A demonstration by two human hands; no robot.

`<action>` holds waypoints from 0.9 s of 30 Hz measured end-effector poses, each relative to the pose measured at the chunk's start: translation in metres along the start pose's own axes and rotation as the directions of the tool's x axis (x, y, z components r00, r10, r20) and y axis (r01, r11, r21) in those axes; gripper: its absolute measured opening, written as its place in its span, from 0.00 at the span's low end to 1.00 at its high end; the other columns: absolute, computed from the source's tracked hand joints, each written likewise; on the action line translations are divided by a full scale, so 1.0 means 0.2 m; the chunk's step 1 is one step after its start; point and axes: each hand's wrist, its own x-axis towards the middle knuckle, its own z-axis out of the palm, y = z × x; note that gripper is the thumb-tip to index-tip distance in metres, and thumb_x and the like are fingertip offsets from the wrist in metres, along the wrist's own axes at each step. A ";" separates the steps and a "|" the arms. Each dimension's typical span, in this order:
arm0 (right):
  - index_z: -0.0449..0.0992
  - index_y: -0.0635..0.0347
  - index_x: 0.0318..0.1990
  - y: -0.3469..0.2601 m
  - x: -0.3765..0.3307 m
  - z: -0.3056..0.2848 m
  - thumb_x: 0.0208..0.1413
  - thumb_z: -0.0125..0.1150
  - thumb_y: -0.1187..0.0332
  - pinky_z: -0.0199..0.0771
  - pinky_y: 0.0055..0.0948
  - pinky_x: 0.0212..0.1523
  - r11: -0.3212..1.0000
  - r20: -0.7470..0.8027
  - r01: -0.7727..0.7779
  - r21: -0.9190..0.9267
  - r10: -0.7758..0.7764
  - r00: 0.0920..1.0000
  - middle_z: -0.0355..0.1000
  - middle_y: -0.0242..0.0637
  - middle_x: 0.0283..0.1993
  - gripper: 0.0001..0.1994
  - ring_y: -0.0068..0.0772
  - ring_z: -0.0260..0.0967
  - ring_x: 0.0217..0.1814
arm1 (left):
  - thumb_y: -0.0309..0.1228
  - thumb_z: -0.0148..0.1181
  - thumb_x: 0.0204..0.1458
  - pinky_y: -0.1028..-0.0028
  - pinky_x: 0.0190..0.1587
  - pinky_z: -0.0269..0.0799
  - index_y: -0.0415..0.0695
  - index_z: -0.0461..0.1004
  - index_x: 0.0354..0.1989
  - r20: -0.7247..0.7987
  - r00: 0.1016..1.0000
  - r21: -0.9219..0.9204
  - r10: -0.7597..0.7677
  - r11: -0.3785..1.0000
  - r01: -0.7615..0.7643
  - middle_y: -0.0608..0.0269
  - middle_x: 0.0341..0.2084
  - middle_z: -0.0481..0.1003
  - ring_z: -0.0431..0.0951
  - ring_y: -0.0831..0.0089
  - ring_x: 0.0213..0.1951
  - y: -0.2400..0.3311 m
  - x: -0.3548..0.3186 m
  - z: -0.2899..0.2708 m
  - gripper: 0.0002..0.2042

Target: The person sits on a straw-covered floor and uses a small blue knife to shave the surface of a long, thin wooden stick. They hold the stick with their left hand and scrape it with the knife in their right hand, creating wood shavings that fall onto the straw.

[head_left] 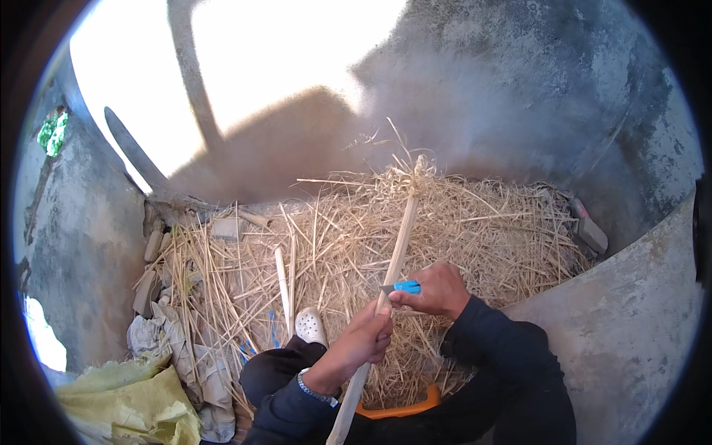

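Observation:
My left hand point(357, 345) is closed around a long pale stick point(401, 243), which slants from the lower edge up and away from me. Thin curled shavings point(417, 174) cling at or lie behind its far end. My right hand point(443, 290) grips a knife by its blue handle point(407, 287). The dark blade point(387, 289) lies against the stick just beyond my left fingers. An orange curved handle point(404, 406) shows beneath my right forearm; the rest of that tool is hidden.
Loose straw-like strips and shavings point(512, 230) cover the ground up to a grey wall point(504, 96). Left of my legs are crumpled pale cloth point(211, 386) and a yellow-green sack point(137, 397). Stones point(147, 291) line the left wall, and a block point(589, 233) stands far right.

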 end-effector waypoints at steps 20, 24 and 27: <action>0.77 0.54 0.16 0.38 0.19 -0.13 0.43 0.48 0.23 0.69 0.42 0.22 0.964 -0.266 -0.203 -0.169 0.154 0.952 0.68 0.37 0.13 0.38 0.41 0.71 0.18 | 0.38 0.42 0.66 0.85 0.19 0.48 0.49 0.59 0.59 0.056 0.998 0.078 0.028 0.996 -0.032 0.79 0.21 0.54 0.51 0.89 0.18 -0.01 0.01 0.10 0.15; 0.75 0.58 0.15 0.52 0.25 -0.09 0.44 0.44 0.22 0.68 0.43 0.21 0.947 -0.298 -0.262 -0.187 0.200 0.934 0.67 0.41 0.12 0.42 0.44 0.71 0.18 | 0.37 0.42 0.66 0.85 0.19 0.49 0.49 0.59 0.59 0.067 0.998 0.070 0.010 0.997 -0.015 0.79 0.21 0.54 0.51 0.89 0.18 -0.02 0.00 0.11 0.15; 0.72 0.61 0.13 0.65 0.26 -0.12 0.46 0.43 0.22 0.68 0.43 0.20 0.940 -0.459 -0.283 -0.191 0.170 0.872 0.66 0.43 0.12 0.43 0.46 0.70 0.18 | 0.37 0.41 0.67 0.85 0.19 0.49 0.50 0.59 0.60 0.076 0.997 0.139 0.007 0.990 -0.017 0.79 0.21 0.54 0.50 0.89 0.18 -0.08 0.04 0.14 0.16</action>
